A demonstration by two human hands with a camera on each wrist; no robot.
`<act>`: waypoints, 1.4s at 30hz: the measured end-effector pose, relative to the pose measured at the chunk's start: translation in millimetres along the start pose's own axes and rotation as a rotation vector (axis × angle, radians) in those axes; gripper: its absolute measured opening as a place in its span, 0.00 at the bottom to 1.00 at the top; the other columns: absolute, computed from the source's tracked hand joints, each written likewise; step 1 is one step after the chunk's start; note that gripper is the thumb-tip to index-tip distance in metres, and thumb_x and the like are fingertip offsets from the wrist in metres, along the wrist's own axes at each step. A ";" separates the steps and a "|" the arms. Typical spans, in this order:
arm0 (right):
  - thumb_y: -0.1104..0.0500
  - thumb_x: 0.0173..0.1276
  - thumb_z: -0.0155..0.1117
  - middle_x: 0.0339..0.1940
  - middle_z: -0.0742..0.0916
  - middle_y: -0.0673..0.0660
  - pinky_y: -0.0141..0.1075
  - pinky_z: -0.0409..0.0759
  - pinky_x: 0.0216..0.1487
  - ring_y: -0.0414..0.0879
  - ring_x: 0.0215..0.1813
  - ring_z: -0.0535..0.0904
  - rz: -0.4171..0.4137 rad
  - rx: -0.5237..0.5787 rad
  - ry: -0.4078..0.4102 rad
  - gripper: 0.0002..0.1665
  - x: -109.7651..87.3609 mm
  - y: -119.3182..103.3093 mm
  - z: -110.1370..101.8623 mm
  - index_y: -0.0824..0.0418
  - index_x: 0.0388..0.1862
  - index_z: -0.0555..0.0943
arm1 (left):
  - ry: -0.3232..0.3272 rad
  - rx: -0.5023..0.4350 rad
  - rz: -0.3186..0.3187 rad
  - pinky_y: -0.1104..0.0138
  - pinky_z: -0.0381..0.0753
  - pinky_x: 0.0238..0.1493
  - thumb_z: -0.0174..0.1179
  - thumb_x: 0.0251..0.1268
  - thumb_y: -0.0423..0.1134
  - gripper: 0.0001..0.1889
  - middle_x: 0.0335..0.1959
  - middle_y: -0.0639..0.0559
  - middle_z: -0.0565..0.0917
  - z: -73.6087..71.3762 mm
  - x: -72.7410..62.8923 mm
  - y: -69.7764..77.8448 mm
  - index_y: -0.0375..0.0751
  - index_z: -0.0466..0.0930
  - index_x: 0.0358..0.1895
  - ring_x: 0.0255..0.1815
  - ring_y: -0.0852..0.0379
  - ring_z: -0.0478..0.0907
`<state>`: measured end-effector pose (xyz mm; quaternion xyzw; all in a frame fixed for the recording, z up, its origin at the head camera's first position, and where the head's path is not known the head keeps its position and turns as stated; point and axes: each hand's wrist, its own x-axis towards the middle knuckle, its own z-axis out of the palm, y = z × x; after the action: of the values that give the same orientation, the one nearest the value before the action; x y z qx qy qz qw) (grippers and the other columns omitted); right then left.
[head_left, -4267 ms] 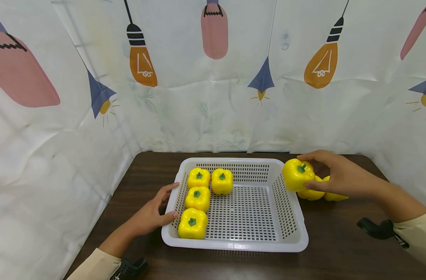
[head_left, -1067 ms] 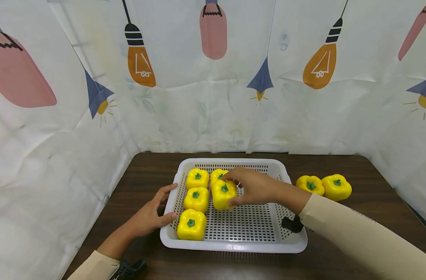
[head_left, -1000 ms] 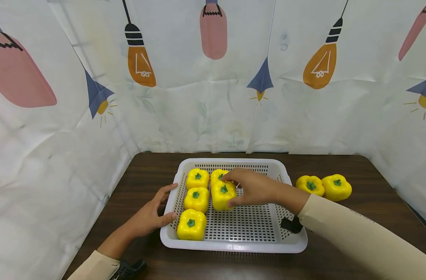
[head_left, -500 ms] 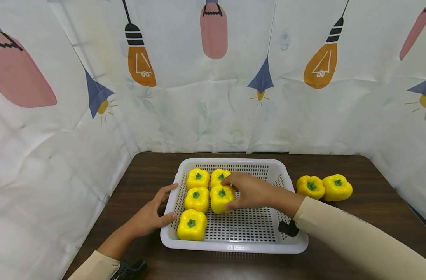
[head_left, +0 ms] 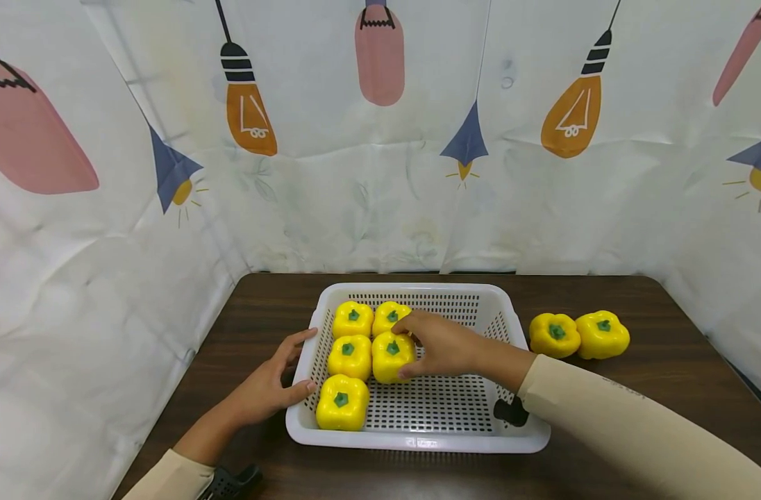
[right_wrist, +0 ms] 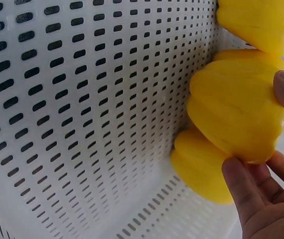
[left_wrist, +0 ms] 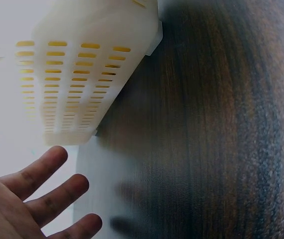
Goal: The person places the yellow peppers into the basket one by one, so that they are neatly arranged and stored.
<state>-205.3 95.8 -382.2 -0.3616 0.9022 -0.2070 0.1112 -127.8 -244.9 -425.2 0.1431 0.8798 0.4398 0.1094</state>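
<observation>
A white perforated basket stands on the dark wooden table. Inside, yellow bell peppers with green stems fill its left side: a column of three, such as the front pepper, and a second column beside it. My right hand grips a bell pepper in that second column, thumb on one side and fingers on the other; the right wrist view shows this pepper close to its neighbours. At the basket's left rim rests my left hand, its fingers extended; in the left wrist view they spread below the slotted wall.
Right of the basket, two more yellow bell peppers, a nearer one and a farther one, lie side by side on the table. A white printed cloth hangs behind and at the left.
My right hand has carried a bell pepper from the right of the basket into it, then lower and slightly left against the other peppers. The left hand has stayed at the rim.
</observation>
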 end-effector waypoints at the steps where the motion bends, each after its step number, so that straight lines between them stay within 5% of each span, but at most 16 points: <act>1: 0.38 0.54 0.82 0.56 0.81 0.48 0.38 0.78 0.56 0.40 0.53 0.77 -0.003 0.001 0.002 0.45 0.3 0.2 0.8 0.55 0.66 0.78 | 0.000 0.001 0.000 0.49 0.81 0.53 0.64 0.67 0.50 0.45 0.70 0.36 0.70 0.0 0.0 0.0 0.61 0.46 0.80 0.63 0.39 0.74; 10: 0.38 0.53 0.82 0.57 0.78 0.48 0.35 0.79 0.53 0.39 0.51 0.76 0.010 0.025 -0.008 0.45 0.6 0.0 6.0 0.54 0.66 0.78 | -0.005 -0.004 -0.004 0.49 0.81 0.52 0.64 0.67 0.50 0.45 0.70 0.36 0.69 0.4 -0.1 -0.4 0.63 0.45 0.80 0.63 0.39 0.74; 28: 0.35 0.51 0.82 0.62 0.80 0.50 0.43 0.77 0.60 0.43 0.59 0.77 0.033 -0.030 -0.018 0.48 -2.0 2.3 4.9 0.53 0.67 0.78 | 0.012 0.026 -0.008 0.48 0.82 0.51 0.64 0.67 0.50 0.45 0.68 0.37 0.71 0.4 -0.5 0.8 0.63 0.46 0.81 0.60 0.41 0.75; 42: 0.38 0.61 0.76 0.64 0.81 0.53 0.43 0.79 0.57 0.48 0.60 0.79 0.049 -0.001 -0.018 0.44 -18.1 2.2 -31.0 0.56 0.71 0.75 | 0.017 0.043 -0.006 0.47 0.80 0.52 0.64 0.66 0.50 0.44 0.68 0.37 0.71 1.0 0.0 -0.2 0.61 0.47 0.80 0.62 0.39 0.74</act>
<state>-204.6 119.0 -354.7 -0.3411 0.9099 -0.2007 0.1242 -127.6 -244.3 -426.0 0.1391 0.8904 0.4217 0.1002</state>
